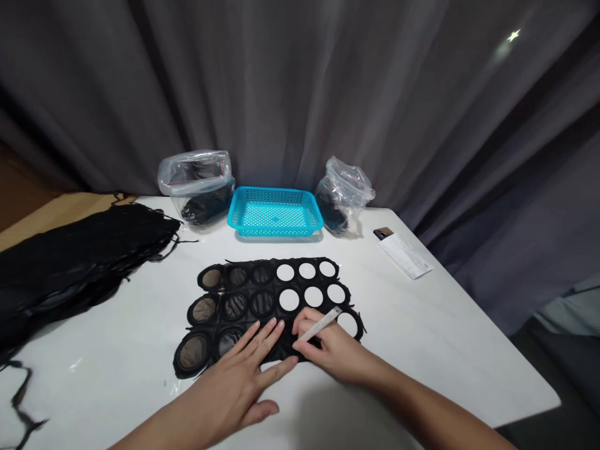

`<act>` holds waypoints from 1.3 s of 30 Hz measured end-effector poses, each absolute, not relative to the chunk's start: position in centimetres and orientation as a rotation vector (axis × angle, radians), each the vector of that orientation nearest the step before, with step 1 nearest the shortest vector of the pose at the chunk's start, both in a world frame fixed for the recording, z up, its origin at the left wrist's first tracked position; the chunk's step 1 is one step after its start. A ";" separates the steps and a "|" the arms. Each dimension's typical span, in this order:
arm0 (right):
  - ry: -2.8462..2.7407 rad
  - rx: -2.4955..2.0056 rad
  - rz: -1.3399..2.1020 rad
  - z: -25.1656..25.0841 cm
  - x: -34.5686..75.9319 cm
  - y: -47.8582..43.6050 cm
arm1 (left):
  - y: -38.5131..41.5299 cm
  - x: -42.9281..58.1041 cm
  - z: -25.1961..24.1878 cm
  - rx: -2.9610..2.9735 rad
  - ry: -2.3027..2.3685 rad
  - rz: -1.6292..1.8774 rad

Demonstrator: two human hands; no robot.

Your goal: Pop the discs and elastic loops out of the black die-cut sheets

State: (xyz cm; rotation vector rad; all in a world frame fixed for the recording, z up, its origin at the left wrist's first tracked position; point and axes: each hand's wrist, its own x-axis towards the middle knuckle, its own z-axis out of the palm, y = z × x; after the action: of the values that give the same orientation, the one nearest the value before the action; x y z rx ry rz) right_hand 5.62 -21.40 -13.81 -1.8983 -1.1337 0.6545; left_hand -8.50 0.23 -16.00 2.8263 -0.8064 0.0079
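Observation:
A black fabric sheet point(220, 290) with rows of thick round rings lies flat on the table. On its left side the rings are covered by dark sheer cloth; several rings on the right show white inside. My left hand point(248, 369) presses on the sheet's near edge, palm down, with its fingers stretched out. Just right of it, my right hand point(328, 344) grips a slim, flat, pale grey tool point(321, 323) like a pen, angled down to the left. The tool's working tip, over the near row, is hidden by my fingers, so its kind is unclear.
At the back of the white table point(422, 350) stands a blue plastic basket point(276, 232), between a left clear bag point(199, 187) and a right clear bag point(344, 194) holding black material. Black cloth point(79, 256) is heaped at left. A phone point(383, 233) lies partly under white paper point(405, 255).

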 end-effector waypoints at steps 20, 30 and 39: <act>-1.460 -2.057 0.009 -16.9 4.6 -21.7 | -0.2 -8.8 -16.1 2.794 -0.755 0.028; -1.019 -2.018 0.196 -13.1 8.0 -19.5 | 1.1 -9.9 -15.4 2.802 -0.747 -0.027; -1.158 -1.782 0.674 -14.0 3.6 -16.9 | 4.2 -11.9 -15.3 2.812 -0.713 -0.024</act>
State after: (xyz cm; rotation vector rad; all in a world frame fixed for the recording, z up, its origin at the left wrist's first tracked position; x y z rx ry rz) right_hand 3.56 -16.87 -14.05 -1.7816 -1.1576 0.6744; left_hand -11.87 4.16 -15.33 2.8117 -0.7131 -0.0244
